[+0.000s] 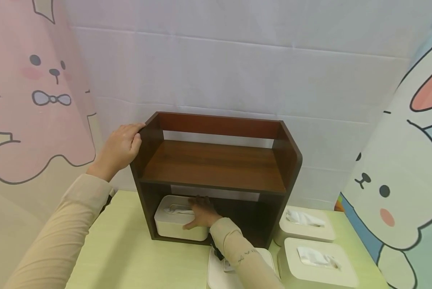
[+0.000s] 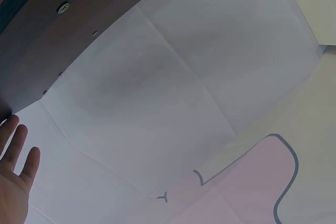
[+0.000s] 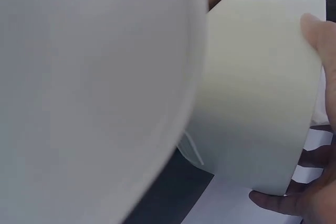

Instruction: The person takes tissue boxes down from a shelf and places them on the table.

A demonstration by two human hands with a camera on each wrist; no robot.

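A dark brown two-tier wooden shelf (image 1: 213, 164) stands on the table against a white cloth. My left hand (image 1: 120, 148) rests against the upper outside of its left side panel, and the left wrist view shows its fingers (image 2: 17, 142) extended, reaching the panel's edge. In the lower compartment, at the left, sits a white tissue box (image 1: 177, 229) with tissue showing in its top slot. My right hand (image 1: 203, 212) holds this box by its right end. In the right wrist view its thumb (image 3: 317, 32) lies on the front face, with the fingers around the far side.
Another white tissue box (image 1: 219, 277) stands under my right forearm, before the shelf. Two more, a rear box (image 1: 306, 233) and a nearer box (image 1: 322, 273), stand right of the shelf. Rabbit-printed curtains (image 1: 400, 188) hang at both sides. A blurred white surface (image 3: 79, 77) fills the right wrist view's left.
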